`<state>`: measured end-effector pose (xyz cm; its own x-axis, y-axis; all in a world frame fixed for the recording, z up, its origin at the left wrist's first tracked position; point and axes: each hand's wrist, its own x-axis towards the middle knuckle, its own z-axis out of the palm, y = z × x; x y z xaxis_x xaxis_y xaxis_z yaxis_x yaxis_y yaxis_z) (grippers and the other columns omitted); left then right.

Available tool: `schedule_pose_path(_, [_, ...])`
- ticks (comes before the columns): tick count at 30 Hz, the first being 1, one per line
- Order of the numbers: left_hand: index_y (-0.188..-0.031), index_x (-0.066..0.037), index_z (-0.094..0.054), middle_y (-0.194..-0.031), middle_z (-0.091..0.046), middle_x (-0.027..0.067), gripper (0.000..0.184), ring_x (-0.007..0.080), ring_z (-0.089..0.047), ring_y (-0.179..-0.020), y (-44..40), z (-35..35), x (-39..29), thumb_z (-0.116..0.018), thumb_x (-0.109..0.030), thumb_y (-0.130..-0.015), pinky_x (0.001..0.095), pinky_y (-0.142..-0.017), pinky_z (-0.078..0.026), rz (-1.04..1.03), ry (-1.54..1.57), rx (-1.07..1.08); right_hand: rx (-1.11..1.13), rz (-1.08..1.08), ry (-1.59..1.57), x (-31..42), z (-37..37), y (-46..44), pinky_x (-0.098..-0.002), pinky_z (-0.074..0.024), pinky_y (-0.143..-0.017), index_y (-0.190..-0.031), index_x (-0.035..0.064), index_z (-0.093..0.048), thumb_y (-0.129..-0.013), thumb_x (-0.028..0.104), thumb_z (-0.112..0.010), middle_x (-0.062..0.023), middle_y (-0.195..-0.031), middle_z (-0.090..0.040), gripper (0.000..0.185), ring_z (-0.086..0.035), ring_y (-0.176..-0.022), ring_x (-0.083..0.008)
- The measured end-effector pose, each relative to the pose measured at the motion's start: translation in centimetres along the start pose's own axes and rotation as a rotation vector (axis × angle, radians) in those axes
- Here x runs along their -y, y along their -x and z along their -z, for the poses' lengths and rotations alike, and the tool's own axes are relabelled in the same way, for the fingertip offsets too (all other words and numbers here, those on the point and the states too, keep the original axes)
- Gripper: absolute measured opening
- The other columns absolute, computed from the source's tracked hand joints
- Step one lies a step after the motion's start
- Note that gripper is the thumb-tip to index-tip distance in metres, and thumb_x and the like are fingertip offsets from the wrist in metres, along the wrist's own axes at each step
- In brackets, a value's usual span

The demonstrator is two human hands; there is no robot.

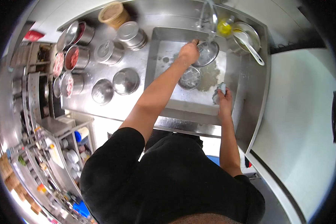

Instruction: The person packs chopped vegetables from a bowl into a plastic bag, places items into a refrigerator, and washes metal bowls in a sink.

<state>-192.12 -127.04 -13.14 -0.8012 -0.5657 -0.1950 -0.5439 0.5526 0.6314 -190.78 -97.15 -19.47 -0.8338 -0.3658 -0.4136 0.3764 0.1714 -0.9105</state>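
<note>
My left hand (190, 52) is closed on the edge of a round metal lid (209, 56), tilted beneath the tap (214, 18), where water seems to run onto it. In the sink (190, 106) below, another round metal piece (190, 79), a lid or shallow bowl, lies on the wet bottom. Over the sink's right side, my right hand (224, 100) grips a crumpled grey scrubbing cloth (218, 93); its exact material is hard to make out. The cloth is apart from the lid.
Left of the sink stand lidded steel pots (130, 34) and two domed lids (126, 81). Open pots of red meat (74, 58) line the counter's far left. At the back right are a yellow liquid bottle (224, 27) and a white ladle (250, 45) in a metal bowl.
</note>
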Motion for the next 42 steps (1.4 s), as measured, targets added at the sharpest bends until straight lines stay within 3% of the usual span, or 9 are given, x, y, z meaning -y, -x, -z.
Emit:
schedule_pose_path(10, [-0.143,-0.017,-0.049,-0.143,-0.05,0.0164,0.08,0.0373,-0.05,-0.13,18.7,12.1,11.9,-0.051,0.02,-0.072,0.0442,-0.106,-0.046,-0.235,-0.059,-0.662,0.021,-0.063,0.006,-2.9,1.4,0.3,-0.0316,-0.0455,-0.091,-0.129,0.0011,-0.053,-0.097,0.022,-0.066,-0.0076,-0.115,-0.062,0.041,-0.058,-0.102,-0.0165])
schedule_pose_path(16, [-0.148,-0.008,-0.043,-0.143,-0.045,0.0236,0.071,0.0416,-0.048,-0.131,25.6,21.4,18.6,-0.065,0.006,-0.082,0.0475,-0.108,-0.044,0.0,-0.55,-0.932,0.036,-0.052,0.069,-2.5,-0.2,0.0,-0.0287,-0.0439,-0.092,-0.124,0.0021,-0.057,-0.097,0.019,-0.065,-0.003,-0.11,-0.062,0.033,-0.057,-0.1,-0.0133])
schedule_pose_path(20, [-0.148,-0.012,-0.043,-0.151,-0.034,0.0248,0.075,0.0459,-0.035,-0.138,28.5,20.2,25.2,-0.051,0.015,-0.079,0.0521,-0.112,-0.035,0.154,-0.67,-0.835,0.133,0.01,0.121,-1.4,-1.1,-1.0,-0.0284,-0.0434,-0.092,-0.126,0.0012,-0.057,-0.097,0.021,-0.065,-0.0039,-0.111,-0.062,0.036,-0.056,-0.101,-0.0132])
schedule_pose_path(26, [-0.158,-0.017,-0.026,-0.16,-0.024,0.0211,0.095,0.0433,-0.015,-0.15,30.4,13.6,24.5,-0.069,-0.02,-0.074,0.0645,-0.118,-0.012,0.441,-0.656,-0.551,0.05,-0.045,0.13,0.4,-1.5,-1.0,-0.0311,-0.0452,-0.092,-0.128,-0.0003,-0.055,-0.097,0.023,-0.066,-0.0087,-0.116,-0.062,0.041,-0.057,-0.104,-0.0167])
schedule_pose_path(30, [-0.147,-0.01,-0.044,-0.146,-0.046,0.0189,0.07,0.0418,-0.04,-0.136,26.5,8.3,22.3,-0.065,-0.014,-0.081,0.0531,-0.115,-0.03,-0.031,-0.23,-0.702,0.057,-0.109,-0.034,-1.5,-0.8,-1.6,-0.0306,-0.046,-0.091,-0.13,-0.0001,-0.054,-0.097,0.023,-0.065,-0.0071,-0.114,-0.063,0.041,-0.058,-0.104,-0.016])
schedule_pose_path(32, [-0.142,-0.007,-0.049,-0.14,-0.053,0.0188,0.062,0.0387,-0.047,-0.132,22.5,4.3,16.8,-0.068,-0.021,-0.085,0.0474,-0.109,-0.04,-0.076,0.027,-0.362,0.072,-0.194,-0.075,-2.6,-0.3,-2.0,-0.0296,-0.0464,-0.092,-0.13,-0.0002,-0.054,-0.098,0.024,-0.064,-0.0061,-0.115,-0.064,0.041,-0.06,-0.106,-0.0147])
schedule_pose_path(36, [-0.136,-0.002,-0.05,-0.13,-0.06,0.0232,0.065,0.0385,-0.054,-0.126,14.8,-9.4,17.9,-0.075,-0.03,-0.084,0.0505,-0.107,-0.042,0.353,-0.182,-0.035,-0.029,-0.285,-0.161,-1.8,-0.4,-1.2,-0.0325,-0.0435,-0.099,-0.133,-0.0006,-0.052,-0.099,0.03,-0.06,-0.0089,-0.121,-0.062,0.046,-0.059,-0.113,-0.019])
schedule_pose_path(40, [-0.118,0.005,-0.058,-0.104,-0.068,0.022,0.053,0.0333,-0.07,-0.08,12.7,-18.7,25.6,-0.073,-0.032,-0.083,0.043,-0.06,-0.058,0.772,0.389,0.178,-0.125,-0.326,-0.256,-5.6,2.0,-1.6,-0.0349,-0.0337,-0.111,-0.146,-0.002,-0.042,-0.096,0.032,-0.059,-0.0159,-0.142,-0.05,0.062,-0.048,-0.13,-0.026])
schedule_pose_path(42, [-0.1,0.005,-0.065,-0.08,-0.067,0.0157,0.034,0.024,-0.063,-0.054,11.4,-20.5,27.3,-0.069,-0.024,-0.083,0.0365,-0.039,-0.046,0.951,0.373,0.467,-0.175,-0.307,-0.28,-4.6,0.9,-0.1,-0.0355,-0.0352,-0.11,-0.145,-0.0009,-0.044,-0.096,0.032,-0.058,-0.0148,-0.141,-0.051,0.061,-0.049,-0.128,-0.0262])
